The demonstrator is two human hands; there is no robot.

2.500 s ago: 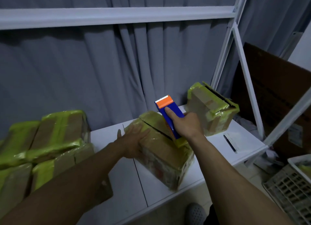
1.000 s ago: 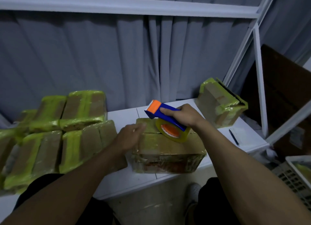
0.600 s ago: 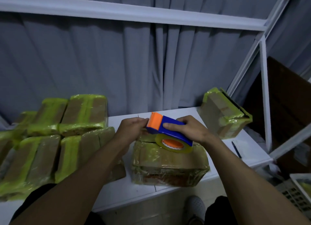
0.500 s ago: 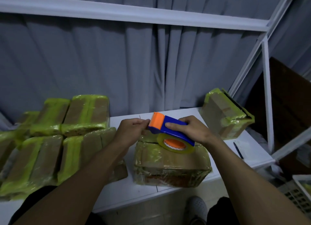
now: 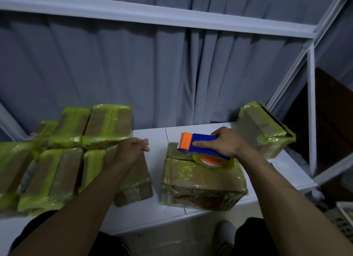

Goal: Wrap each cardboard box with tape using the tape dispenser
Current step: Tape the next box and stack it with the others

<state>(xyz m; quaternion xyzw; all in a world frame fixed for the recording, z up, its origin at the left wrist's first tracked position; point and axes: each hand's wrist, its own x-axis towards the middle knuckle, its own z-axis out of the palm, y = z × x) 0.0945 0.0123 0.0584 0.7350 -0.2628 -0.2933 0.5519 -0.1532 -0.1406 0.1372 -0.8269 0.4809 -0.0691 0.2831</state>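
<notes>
half a second ago the left hand (image 5: 129, 150) was up against the orange head of the tape dispenser (image 5: 202, 144). now it has drawn away to the left of the middle cardboard box (image 5: 202, 181) and hovers over the nearest of the wrapped boxes (image 5: 57, 160) stacked on that side. its fingers (image 5: 146, 142) are curled with the thumb close against them. no strand of tape shows between them and the dispenser, so i cannot tell whether they pinch a tape end or nothing at all.

the right hand (image 5: 227, 144) has kept its place on top of the middle box, fingers wrapped over the blue body of the dispenser. the tape roll (image 5: 214, 162) lies flat against the box's upper face, and the orange head points left, toward the far left corner of that box.

the middle box sits on the white worktop (image 5: 152, 211) near its front edge, already glossy with yellow-green tape. another taped box (image 5: 261, 133) stands tilted to its far right. my guess is the tape end has just been freed or stuck down, so a fresh pass over this box looks about to begin.
</notes>
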